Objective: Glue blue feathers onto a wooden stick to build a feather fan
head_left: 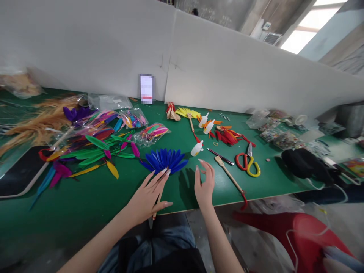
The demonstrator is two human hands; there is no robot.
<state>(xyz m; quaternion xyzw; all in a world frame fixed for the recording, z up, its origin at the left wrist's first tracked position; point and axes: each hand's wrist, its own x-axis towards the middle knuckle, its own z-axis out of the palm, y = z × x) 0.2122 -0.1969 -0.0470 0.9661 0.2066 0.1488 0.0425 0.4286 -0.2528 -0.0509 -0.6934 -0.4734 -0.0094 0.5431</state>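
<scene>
A fan of blue feathers (165, 159) lies near the table's front edge, its thin wooden handle (155, 216) jutting past that edge. My left hand (149, 195) rests over the handle with fingers stretched out, fingertips at the base of the feathers. Right of the fan, my right hand (205, 184) hovers with thumb and fingers bent but apart, and I see nothing in it. Just beyond it stands a small white glue bottle (196, 148). Beside it lie a pen (220, 156) and a bare wooden fan handle (230, 174) with a red cord.
Loose coloured feathers (96, 151) and bagged feathers (153, 133) cover the left side. Scissors (248, 161) with red and yellow grips lie right. Two more glue bottles (209, 127) stand behind, near a yellow feather fan (187, 112). A phone (146, 89) leans against the white partition.
</scene>
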